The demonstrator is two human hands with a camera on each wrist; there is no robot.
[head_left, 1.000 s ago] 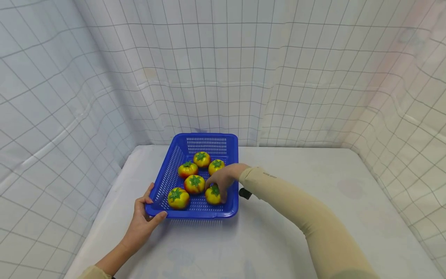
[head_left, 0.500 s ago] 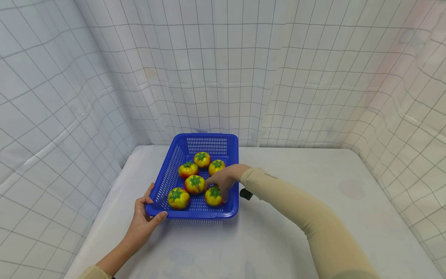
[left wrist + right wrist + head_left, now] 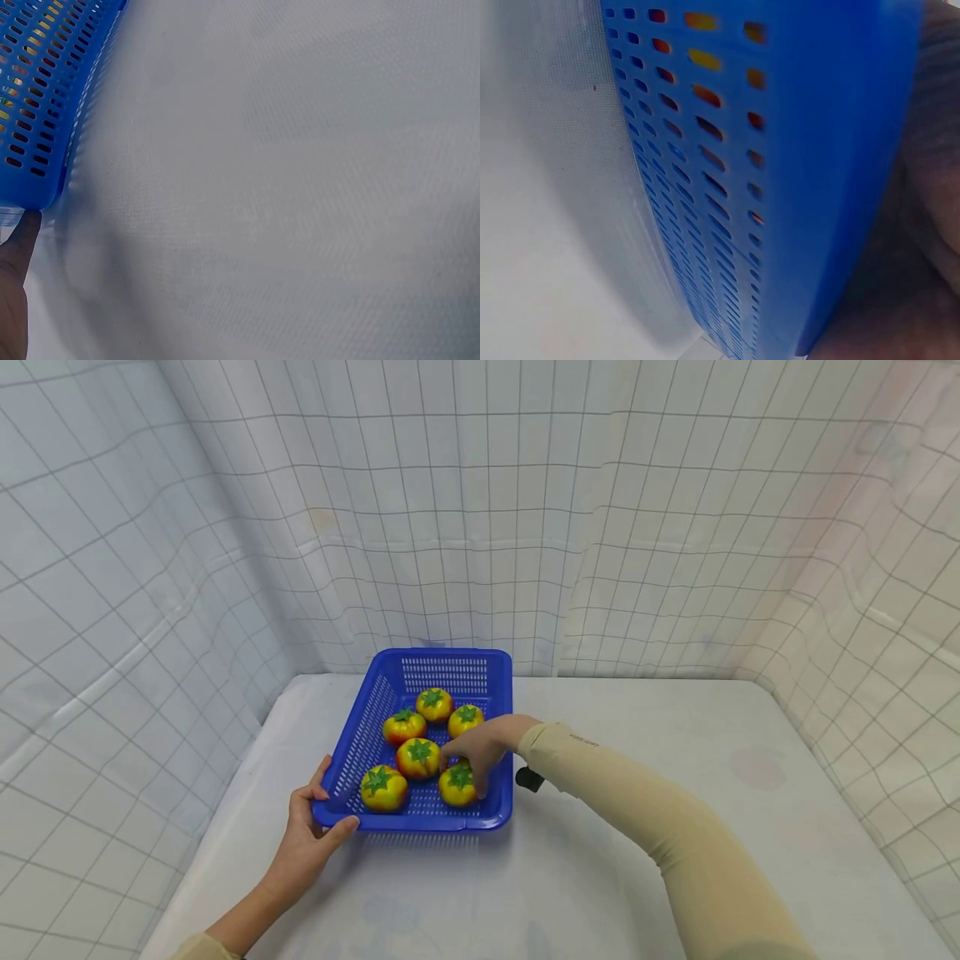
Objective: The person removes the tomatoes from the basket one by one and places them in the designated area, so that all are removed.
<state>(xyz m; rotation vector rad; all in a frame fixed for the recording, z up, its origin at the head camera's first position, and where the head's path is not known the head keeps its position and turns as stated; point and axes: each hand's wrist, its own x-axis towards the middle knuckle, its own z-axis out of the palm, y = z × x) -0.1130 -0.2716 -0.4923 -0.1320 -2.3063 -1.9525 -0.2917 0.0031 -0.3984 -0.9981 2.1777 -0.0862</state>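
A blue slotted plastic basket (image 3: 420, 822) stands on the white table, holding several yellow-red tomatoes with green star-shaped tops. At its near left corner my left hand (image 3: 303, 839) grips the rim, thumb on the front edge and fingers along the left side. In the left wrist view, a digit (image 3: 21, 244) touches the basket's corner (image 3: 34, 191). Reaching over the right rim, my right hand (image 3: 486, 747) holds the near right tomato (image 3: 456, 787) between thumb and fingers. The right wrist view shows mostly the basket's outer wall (image 3: 817, 150), which hides the held tomato's grip.
Beside the held tomato lie a middle tomato (image 3: 417, 759) and a front left tomato (image 3: 384, 790). A dark object (image 3: 529, 778) shows under the right wrist, outside the basket. White grid-patterned curtains (image 3: 465, 527) enclose the table (image 3: 645, 718) at the back and sides.
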